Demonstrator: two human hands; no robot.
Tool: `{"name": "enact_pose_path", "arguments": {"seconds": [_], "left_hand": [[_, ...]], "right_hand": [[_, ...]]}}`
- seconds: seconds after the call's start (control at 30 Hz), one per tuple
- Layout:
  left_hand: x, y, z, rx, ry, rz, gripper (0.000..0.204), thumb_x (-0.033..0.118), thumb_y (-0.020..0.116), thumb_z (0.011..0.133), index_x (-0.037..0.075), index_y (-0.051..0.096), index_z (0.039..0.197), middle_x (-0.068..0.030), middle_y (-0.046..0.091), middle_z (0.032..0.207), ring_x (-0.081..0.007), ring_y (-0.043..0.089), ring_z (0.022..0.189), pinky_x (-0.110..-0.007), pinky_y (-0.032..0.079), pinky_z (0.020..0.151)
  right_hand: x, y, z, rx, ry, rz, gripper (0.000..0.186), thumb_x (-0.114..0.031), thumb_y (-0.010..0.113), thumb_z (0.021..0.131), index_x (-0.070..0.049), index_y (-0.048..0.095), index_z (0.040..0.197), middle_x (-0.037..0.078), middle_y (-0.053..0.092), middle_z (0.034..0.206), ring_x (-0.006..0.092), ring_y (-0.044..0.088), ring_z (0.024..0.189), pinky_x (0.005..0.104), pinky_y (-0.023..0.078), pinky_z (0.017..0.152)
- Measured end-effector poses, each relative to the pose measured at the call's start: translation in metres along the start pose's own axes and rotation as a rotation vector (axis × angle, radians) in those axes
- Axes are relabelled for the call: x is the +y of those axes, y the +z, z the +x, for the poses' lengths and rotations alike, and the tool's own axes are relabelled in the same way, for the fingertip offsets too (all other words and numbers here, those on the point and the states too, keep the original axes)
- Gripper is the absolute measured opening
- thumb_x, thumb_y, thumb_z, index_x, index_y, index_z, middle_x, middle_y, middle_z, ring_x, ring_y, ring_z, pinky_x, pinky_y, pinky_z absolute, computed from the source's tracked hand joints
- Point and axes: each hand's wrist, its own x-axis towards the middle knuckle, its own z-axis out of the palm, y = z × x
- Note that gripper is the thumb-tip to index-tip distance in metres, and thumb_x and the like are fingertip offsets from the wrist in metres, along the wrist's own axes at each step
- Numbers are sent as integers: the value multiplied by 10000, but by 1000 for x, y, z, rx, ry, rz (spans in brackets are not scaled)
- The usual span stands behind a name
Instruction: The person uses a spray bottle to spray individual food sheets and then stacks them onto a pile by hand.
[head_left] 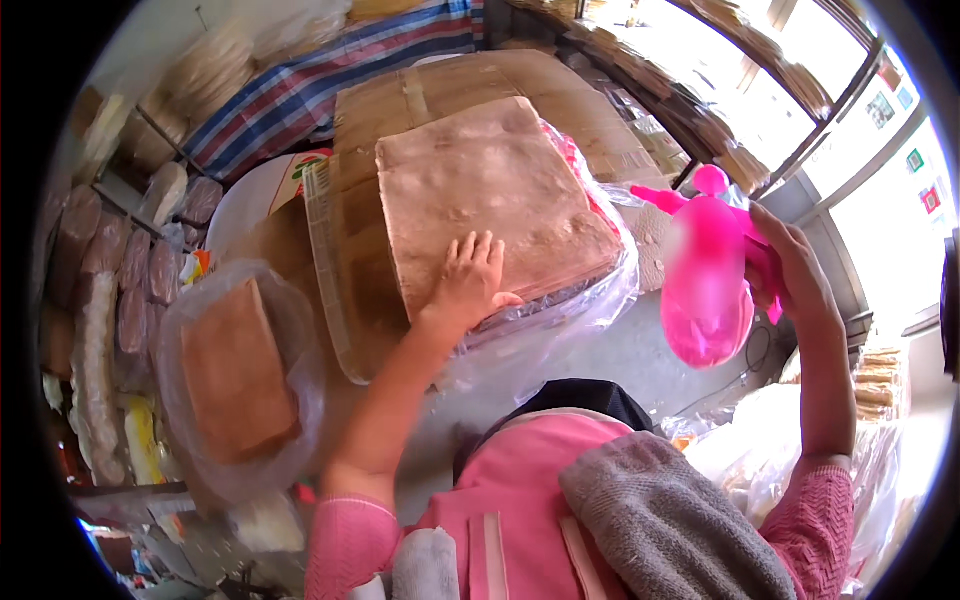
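Observation:
In my right hand (785, 262) is a bright pink spray bottle (708, 295), raised to the right of the work surface with its nozzle toward the left. The fingers wrap around its handle and trigger. A thick stack of square, light-brown sheets (490, 190) lies on cardboard in front of me. My left hand (472, 275) rests flat on the stack's near part, fingers stretched out. Clear plastic wrap (560, 325) hangs around the stack's near and right edges, with some pink showing at the right.
A smaller brown stack (238, 370) sits in a clear bag at the left. Flattened cardboard (460, 85) covers the surface beneath and behind. Shelves of packed goods (120, 270) line the left side. Racks (690, 95) stand by the bright windows. Plastic bags (740, 435) lie at the lower right.

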Motion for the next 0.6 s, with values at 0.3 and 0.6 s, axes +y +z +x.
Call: {"name": "enact_pose_path", "arguments": {"seconds": [0.3,0.6], "left_hand": [[-3,0,25,-171,118,-14,483,296,567,841,-29,474,1186,-220,534,1119,-362,590,924,-388,523,757],[35,2,32,-190,39,180,618,406,651,762,-13,479,1183,-198,538,1130,-354,592,941,-379,535,729]], "right_hand": [[54,-40,-32,59,32,236,456,-442,526,892,-6,574,768,32,501,526,95,432,354,219,331,311],[73,-44,-35,-25,-25,292,459,-431,533,895,5,590,766,41,521,514,90,444,342,206,347,329]]}}
